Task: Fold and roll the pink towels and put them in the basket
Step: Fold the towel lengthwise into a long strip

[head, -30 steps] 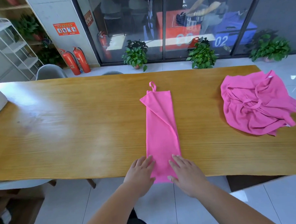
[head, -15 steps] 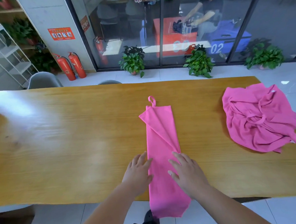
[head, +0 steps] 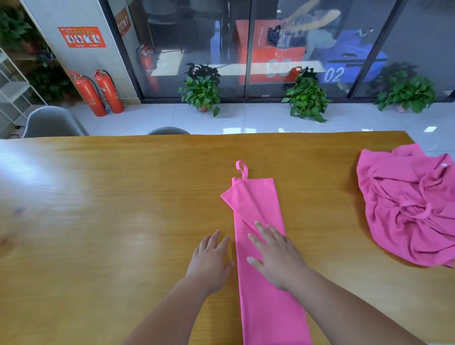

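Pink towel [head: 256,197] folded into a strip, not yet rolled.
Lower centre on the table [head: 91,219]: right hand [head: 275,257] pressed it with straight fingers [head: 262,230], left hand [head: 212,262] lay flat beside it, gripping nothing; crumpled pile [head: 412,207] at right waited.

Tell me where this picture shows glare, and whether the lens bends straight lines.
Head view: broad white glare on the left part of the table, a fainter patch near its middle; the window frames splay outward, a wide-angle effect; the folded towel, left hand and right hand look sharp.
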